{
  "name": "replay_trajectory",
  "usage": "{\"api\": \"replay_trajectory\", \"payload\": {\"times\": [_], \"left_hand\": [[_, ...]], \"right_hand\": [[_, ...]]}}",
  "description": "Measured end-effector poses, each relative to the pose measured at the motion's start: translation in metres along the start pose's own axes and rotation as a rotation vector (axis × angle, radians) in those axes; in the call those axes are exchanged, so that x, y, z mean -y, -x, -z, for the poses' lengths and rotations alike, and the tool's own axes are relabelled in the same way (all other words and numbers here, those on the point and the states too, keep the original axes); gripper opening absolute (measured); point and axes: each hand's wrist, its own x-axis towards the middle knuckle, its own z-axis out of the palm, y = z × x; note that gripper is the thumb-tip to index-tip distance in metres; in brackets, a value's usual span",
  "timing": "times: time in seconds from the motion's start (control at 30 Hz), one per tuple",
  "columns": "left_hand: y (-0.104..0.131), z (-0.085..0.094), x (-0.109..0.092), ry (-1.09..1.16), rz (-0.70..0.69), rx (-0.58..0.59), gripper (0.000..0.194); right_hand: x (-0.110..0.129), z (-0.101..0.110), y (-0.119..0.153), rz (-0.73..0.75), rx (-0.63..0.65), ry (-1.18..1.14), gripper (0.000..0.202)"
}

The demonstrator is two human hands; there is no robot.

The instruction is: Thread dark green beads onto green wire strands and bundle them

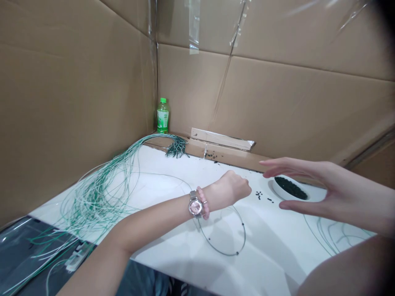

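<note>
My left hand (233,188) is closed in a fist above the white table, wearing a watch and a pink bead bracelet at the wrist. Below it curves a loop of thin green cord (246,238) with small black beads on it, running up into the fist; the fingertips are hidden. To the right, my right hand (311,185) is open, thumb and fingers spread apart with nothing between them. Just behind its gap stands a white bowl (275,190) full of small black beads (291,188). A few loose beads (258,195) lie between the two hands.
A large tangle of green and white cords (101,197) covers the table's left side, its bundled ends (177,147) near the back. A green bottle (163,116) stands in the corner. Cardboard walls (293,107) enclose the table. More cords (331,232) lie under my right arm.
</note>
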Motion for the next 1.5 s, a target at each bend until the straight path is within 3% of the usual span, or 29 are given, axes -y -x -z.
{"api": "replay_trajectory", "payload": {"times": [0.27, 0.33, 0.43, 0.5, 0.7, 0.93, 1.07, 1.13, 1.27, 1.33, 1.4, 1.5], "left_hand": [[0.002, 0.013, 0.011, -0.004, 0.011, -0.104, 0.022], [0.006, 0.024, 0.022, 0.061, 0.064, -0.196, 0.017], [0.016, 0.042, 0.040, 0.331, 0.228, -0.452, 0.013], [0.024, 0.051, 0.051, 0.482, 0.303, -0.564, 0.012], [0.039, 0.061, 0.062, 0.676, 0.342, -0.720, 0.015], [0.038, 0.066, 0.055, 0.775, 0.276, -0.767, 0.013], [0.036, 0.067, 0.054, 0.804, 0.271, -0.800, 0.012], [0.037, 0.067, 0.055, 0.802, 0.297, -0.838, 0.012], [0.037, 0.066, 0.057, 0.779, 0.375, -0.970, 0.010], [0.036, 0.066, 0.057, 0.794, 0.398, -0.995, 0.010], [0.034, 0.064, 0.056, 0.812, 0.401, -0.976, 0.010], [0.029, 0.059, 0.052, 0.823, 0.374, -0.955, 0.009]], "right_hand": [[0.000, 0.001, -0.001, 0.031, -0.038, -0.031, 0.052], [0.003, 0.002, -0.001, 0.053, -0.138, -0.026, 0.046], [0.009, 0.004, -0.003, 0.057, -0.330, -0.018, 0.035], [0.014, 0.004, -0.005, 0.026, -0.386, -0.059, 0.029], [0.028, -0.005, -0.022, 0.013, -0.366, -0.202, 0.022], [0.040, -0.020, -0.042, 0.188, -0.405, -0.597, 0.020], [0.040, -0.020, -0.043, 0.167, -0.405, -0.652, 0.013], [0.036, -0.016, -0.039, 0.130, -0.335, -0.627, 0.012], [0.024, -0.004, -0.028, 0.122, -0.023, -0.374, 0.012], [0.019, 0.000, -0.024, 0.117, 0.074, -0.290, 0.011], [0.019, 0.000, -0.024, 0.103, 0.020, -0.362, 0.017], [0.024, -0.006, -0.031, 0.096, -0.204, -0.591, 0.024]]}}
